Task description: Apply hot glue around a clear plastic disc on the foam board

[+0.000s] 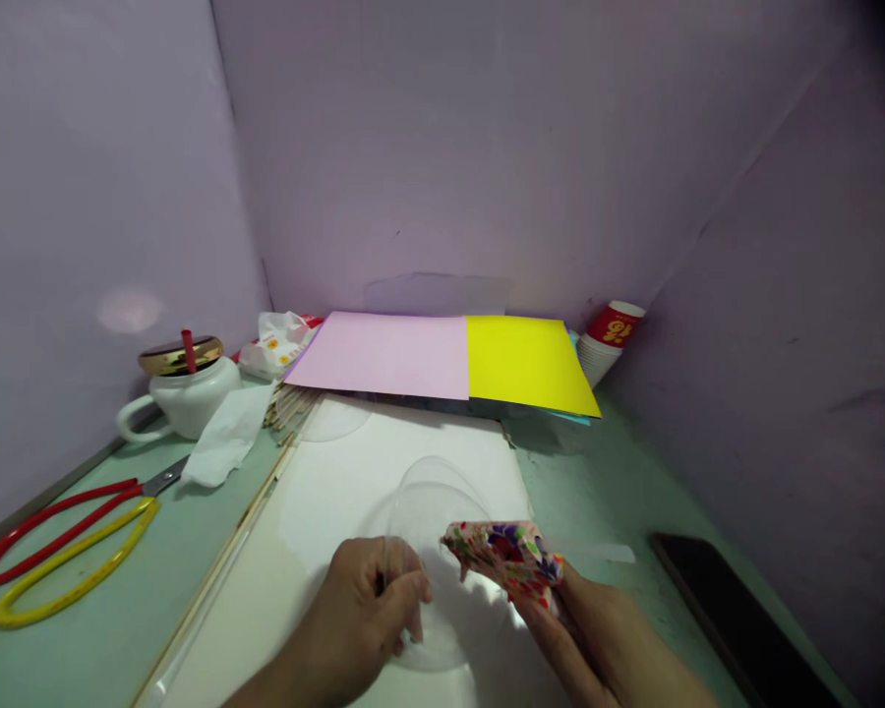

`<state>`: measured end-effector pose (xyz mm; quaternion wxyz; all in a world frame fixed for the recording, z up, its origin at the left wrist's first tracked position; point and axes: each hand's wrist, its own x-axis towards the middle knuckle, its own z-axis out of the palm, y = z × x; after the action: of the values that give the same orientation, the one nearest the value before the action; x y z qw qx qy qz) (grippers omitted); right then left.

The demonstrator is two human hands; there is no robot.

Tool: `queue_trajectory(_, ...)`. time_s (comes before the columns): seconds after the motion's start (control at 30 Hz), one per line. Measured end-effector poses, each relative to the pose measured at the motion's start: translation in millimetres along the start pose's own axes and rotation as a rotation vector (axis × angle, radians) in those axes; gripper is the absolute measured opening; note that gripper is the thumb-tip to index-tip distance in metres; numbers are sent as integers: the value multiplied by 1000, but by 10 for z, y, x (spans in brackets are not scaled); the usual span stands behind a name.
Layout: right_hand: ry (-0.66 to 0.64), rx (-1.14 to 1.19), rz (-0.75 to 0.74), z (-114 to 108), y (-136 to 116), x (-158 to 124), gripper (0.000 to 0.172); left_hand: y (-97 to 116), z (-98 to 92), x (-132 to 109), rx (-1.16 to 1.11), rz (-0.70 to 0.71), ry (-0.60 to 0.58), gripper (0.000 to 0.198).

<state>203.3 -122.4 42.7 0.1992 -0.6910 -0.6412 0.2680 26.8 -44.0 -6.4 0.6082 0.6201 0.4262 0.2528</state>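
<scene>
My left hand (373, 610) pinches the left edge of a clear, round plastic piece (439, 501) over the white board (317, 501). To its right, my right hand (590, 629) is wrapped round a floral-patterned glue gun (505, 556). The gun's nose points left, over the clear plastic. A translucent stick (612, 553) juts out to the right behind the gun. Part of the plastic piece is hidden by my left fingers and the gun.
Red-and-yellow scissors (129, 501), a white lidded cup (196, 393) and a tissue (228, 433) lie at left. Pink (390, 354) and yellow sheets (523, 359) are behind. Paper cups (609, 339) and a dark phone (737, 610) are at right.
</scene>
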Motion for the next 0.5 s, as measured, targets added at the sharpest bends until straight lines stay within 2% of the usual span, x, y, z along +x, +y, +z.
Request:
queue_trajectory(0.1, -32, 14, 20, -4, 20, -7, 44, 55, -4, -12, -8, -11, -9, 25)
queue_trajectory(0.33, 24, 26, 20, 7, 4, -45, 41, 32, -9, 11, -3, -8, -1, 22)
queue_trajectory(0.5, 16, 43, -8, 12, 3, -13, 41, 38, -14, 4, -3, 9, -10, 23)
